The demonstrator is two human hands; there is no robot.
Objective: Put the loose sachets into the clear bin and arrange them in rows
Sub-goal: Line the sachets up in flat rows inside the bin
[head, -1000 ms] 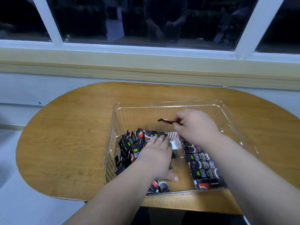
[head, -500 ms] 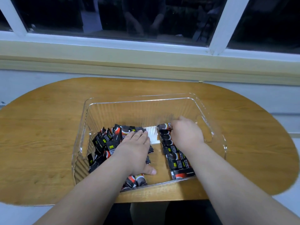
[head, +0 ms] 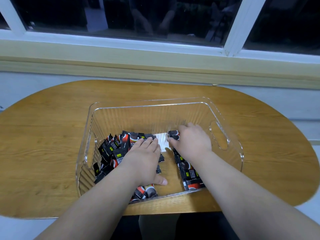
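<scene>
Inside the bin [head: 147, 118] on a wooden surface [head: 43, 144], the left hand [head: 143, 158], fingers [head: 147, 140] straight and together, presses a loose pile [head: 112, 149] of sachets. The right hand [head: 190, 141] covers the far end of the row [head: 188, 172], its grip unclear. The packets look light, slick and crinkly, probably best pinched by their edges. One reads "INSTANT".

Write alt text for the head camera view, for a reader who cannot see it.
Two bare hands work inside a clear bin on a wooden table by a dark window. The left hand lies flat on a jumbled heap of black-and-red sachets; the right hand holds the end sachet at the far end of a neat row.
</scene>
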